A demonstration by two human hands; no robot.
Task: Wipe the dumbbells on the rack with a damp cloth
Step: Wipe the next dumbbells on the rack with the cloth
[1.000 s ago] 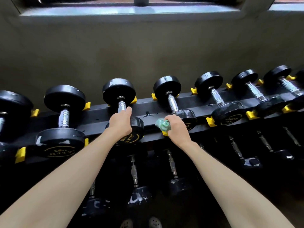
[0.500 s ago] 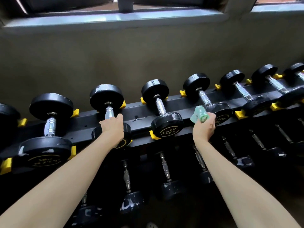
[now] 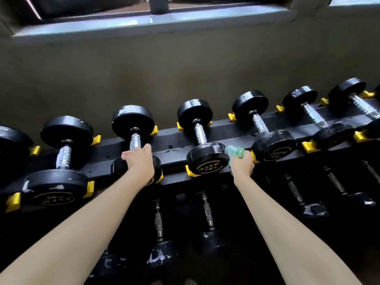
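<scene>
The person's right hand [image 3: 242, 166] is clenched round a small green cloth [image 3: 236, 151], bunched into a wad that pokes out above the knuckles. Just left of that hand sits the near head of the middle dumbbell [image 3: 207, 159]. The wad is either against its edge or just shy of it, I can't tell which. Just right of the hand is the neighbouring dumbbell [image 3: 272, 147]. The left hand [image 3: 139, 162] lies over the near head of the braced dumbbell [image 3: 133, 120], fingers curled over the top towards the chrome handle, gripping it.

These look heavy and rigid to me: thick black heads and ribbed chrome handles, each bedded in yellow cradles [image 3: 153, 131] on the rack [image 3: 226, 132]. I'd wipe them where they lie rather than lift them. If one must turn, the handle beyond the fingers is the place to hold, since a damp head is likely to be slick. The cloth is soft and light and should mould round heads and ribs easily.

By my count there is one cloth and seven dumbbells along the upper tier, the outermost cut off at the edges. The lower dumbbells [image 3: 207, 212] beneath the forearms are too dim to count properly, though I make out at least five handles.
</scene>
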